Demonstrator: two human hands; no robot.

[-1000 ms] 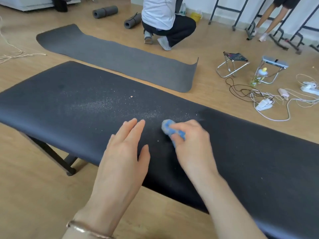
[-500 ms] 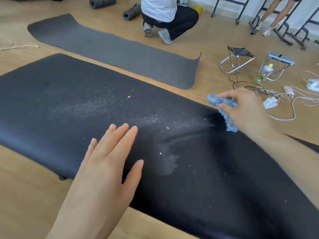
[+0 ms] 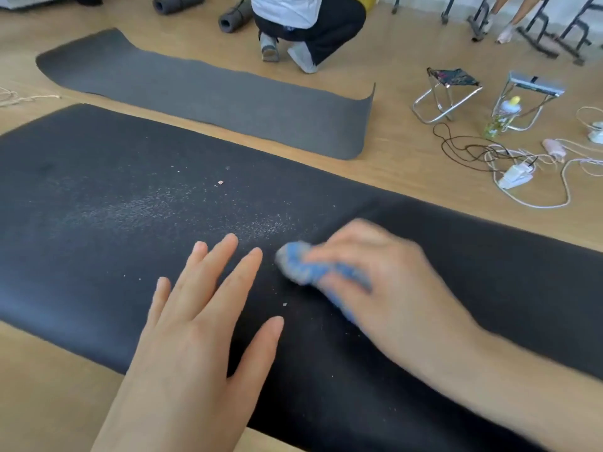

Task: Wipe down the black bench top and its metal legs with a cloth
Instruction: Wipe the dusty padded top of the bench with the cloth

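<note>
I've got the left hand (image 3: 195, 327) flat, fingers straight, resting on the black bench top (image 3: 98, 223) nr its front edge. Right hand (image 3: 385, 282), blurred, grips the blue cloth (image 3: 306, 267) on the top, just beside the left fingertips; white dust (image 3: 140, 207) beyond

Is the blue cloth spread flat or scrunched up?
Scrunched up: the right hand grips the cloth as a bunched wad against the bench top.
</note>
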